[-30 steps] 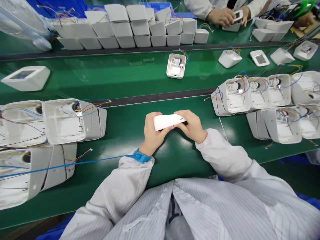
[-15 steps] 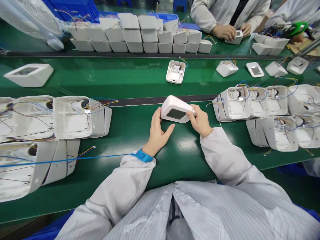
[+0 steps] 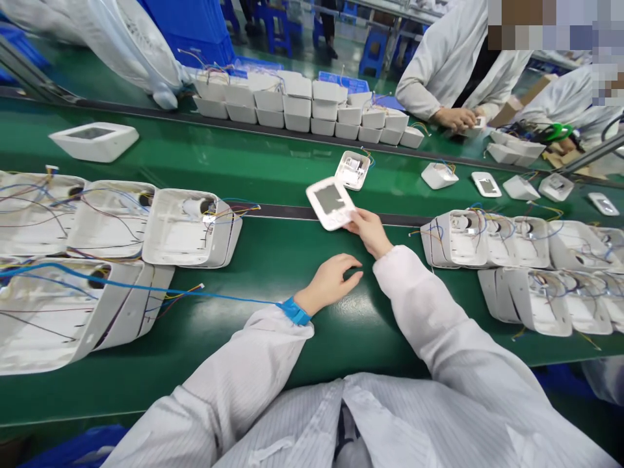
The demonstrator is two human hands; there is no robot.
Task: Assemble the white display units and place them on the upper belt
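Observation:
My right hand (image 3: 369, 232) grips a white plastic device with a grey screen (image 3: 331, 201) by its lower right corner. The device is held above the dark strip along the green bench, its screen side toward me. Just behind it, an open white housing (image 3: 353, 170) with wires lies on the far green surface. Lower down, my left hand (image 3: 331, 283) hovers over the bench with nothing in it, thumb and fingers apart. A blue wrist strap (image 3: 294, 311) with a cord running left is around that wrist.
Open white housings with loose wires stand in rows at left (image 3: 180, 227) and right (image 3: 461, 240). Stacked housings (image 3: 297, 107) line the back beside a fan (image 3: 141, 45). Across the bench, a co-worker's hands (image 3: 458, 119) hold a white device. Another device (image 3: 95, 140) lies far left.
My right hand has lifted the device away and turned its screen toward me. My left hand has come away from it, nearer to me. The view has tilted and shifted.

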